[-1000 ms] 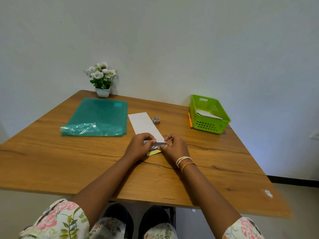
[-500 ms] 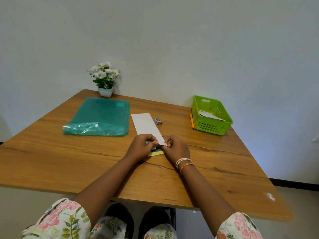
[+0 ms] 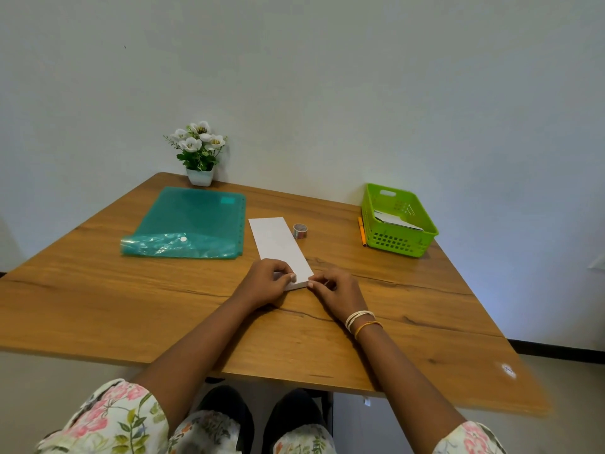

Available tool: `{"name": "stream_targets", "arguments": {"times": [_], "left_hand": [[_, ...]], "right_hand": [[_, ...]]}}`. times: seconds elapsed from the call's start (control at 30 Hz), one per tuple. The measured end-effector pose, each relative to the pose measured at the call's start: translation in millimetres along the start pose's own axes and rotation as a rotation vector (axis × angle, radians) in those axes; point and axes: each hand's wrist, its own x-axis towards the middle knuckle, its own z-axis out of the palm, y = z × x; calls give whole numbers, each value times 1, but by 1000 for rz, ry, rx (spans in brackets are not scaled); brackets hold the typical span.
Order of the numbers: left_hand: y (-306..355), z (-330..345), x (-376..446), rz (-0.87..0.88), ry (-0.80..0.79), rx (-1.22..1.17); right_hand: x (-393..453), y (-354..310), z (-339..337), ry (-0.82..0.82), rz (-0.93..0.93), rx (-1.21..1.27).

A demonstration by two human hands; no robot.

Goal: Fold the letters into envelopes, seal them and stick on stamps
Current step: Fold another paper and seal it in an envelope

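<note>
- table (image 3: 131, 309): showing warm brown wood grain
- folder (image 3: 193, 221): showing see-through teal
- paper (image 3: 278, 247): showing plain white
- basket (image 3: 397, 239): showing bright lime green, white papers inside
- pen (image 3: 361, 231): showing orange
- tape roll (image 3: 300, 231): showing grey with a pattern too small to tell
- flowers (image 3: 199, 139): showing white with green leaves, in a white pot
- bangles (image 3: 360, 321): showing white and orange
- sleeves (image 3: 108, 421): showing cream with pink flowers and green leaves

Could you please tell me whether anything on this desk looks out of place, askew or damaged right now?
Nothing serious. The white envelope lies at a slant to the table edge while both hands, left hand and right hand, pinch its near end. The green folder has a crumpled near edge.
</note>
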Motion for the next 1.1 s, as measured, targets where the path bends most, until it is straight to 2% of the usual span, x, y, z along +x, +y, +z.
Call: {"name": "stream_targets", "arguments": {"times": [0.37, 0.43, 0.5, 0.57, 0.63, 0.77, 0.9, 1.1], "left_hand": [[0, 0, -4, -22, -55, 104], [-2, 1, -4, -3, -87, 148], [-4, 0, -6, 47, -124, 225], [-5, -5, -10, 87, -175, 294], [-8, -11, -15, 126, -238, 385], [-18, -18, -17, 204, -365, 472], [-17, -17, -18, 213, -382, 513], [-17, -14, -19, 210, -364, 526]], "right_hand": [[4, -12, 7, 100, 113, -102], [1, -14, 9, 146, 48, -186], [-4, -14, 13, 165, -125, -306], [-11, -16, 16, 105, -249, -346], [-14, -13, 14, 55, -255, -348], [-14, -5, 4, 103, -150, -387], [-7, -19, 3, 56, -10, -422], [29, -42, 5, -43, 479, -103]]}}
